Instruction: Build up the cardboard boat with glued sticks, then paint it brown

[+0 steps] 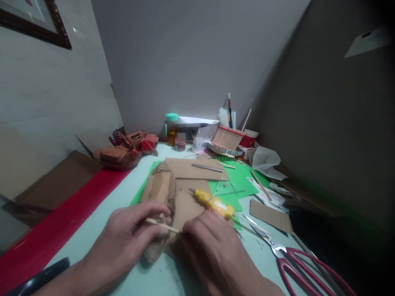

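Note:
A thin wooden stick (170,227) runs between my two hands, above the near end of a cardboard boat-shaped model (158,187). My left hand (131,234) pinches the stick between thumb and fingers, over the model. My right hand (212,242) is closed around the stick's right end, its fingertips partly hidden behind the knuckles. Just beyond my right hand lies a yellow hot glue gun (212,202), nozzle pointing left. The model rests on a brown cardboard sheet (188,191).
Red-handled scissors (279,250) lie at the right, blades toward the glue gun. Farther back are a cardboard strip (271,216), green sheets (243,179) and a metal blade-like strip (207,167). A lidded jar (171,129) and brown-red models (123,150) stand behind.

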Demonstrator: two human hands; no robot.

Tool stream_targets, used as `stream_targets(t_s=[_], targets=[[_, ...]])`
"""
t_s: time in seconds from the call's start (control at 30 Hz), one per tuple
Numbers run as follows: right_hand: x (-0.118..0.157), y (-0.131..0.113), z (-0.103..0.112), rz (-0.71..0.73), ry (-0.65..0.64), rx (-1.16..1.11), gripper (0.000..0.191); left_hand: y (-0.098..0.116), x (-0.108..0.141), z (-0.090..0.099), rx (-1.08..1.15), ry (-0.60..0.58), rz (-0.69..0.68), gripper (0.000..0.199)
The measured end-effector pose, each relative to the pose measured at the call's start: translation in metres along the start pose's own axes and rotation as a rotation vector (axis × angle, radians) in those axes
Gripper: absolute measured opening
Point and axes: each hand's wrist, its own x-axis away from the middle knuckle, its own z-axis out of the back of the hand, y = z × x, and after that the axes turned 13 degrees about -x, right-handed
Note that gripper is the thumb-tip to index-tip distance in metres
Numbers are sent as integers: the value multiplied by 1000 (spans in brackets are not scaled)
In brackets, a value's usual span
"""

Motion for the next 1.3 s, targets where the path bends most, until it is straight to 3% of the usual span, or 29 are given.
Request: stream_targets(t_s=[0.1, 0.27, 0.4, 0.53, 0.77, 0.93, 1.3], targets=[[0, -1, 0, -22, -75, 7, 14, 1, 0, 0, 10, -13, 0, 9], [3, 1, -5, 11, 21, 2, 16, -1, 2, -1, 25, -30, 15, 10], [2, -1, 1, -28, -81, -1, 14, -2, 2, -2, 32, -29, 16, 9], [0, -2, 4, -50, -99, -18, 15, -2, 0, -1, 40, -36, 13, 10], [7, 8, -15, 32, 120, -23, 17, 1, 0, 0, 40, -42, 17, 10], [0, -1, 0, -17, -67, -17, 9, 2, -1, 2, 38, -40, 21, 9], [-6, -18, 19, -210, -65, -105, 7, 8, -2, 7, 67, -57, 50, 11]])
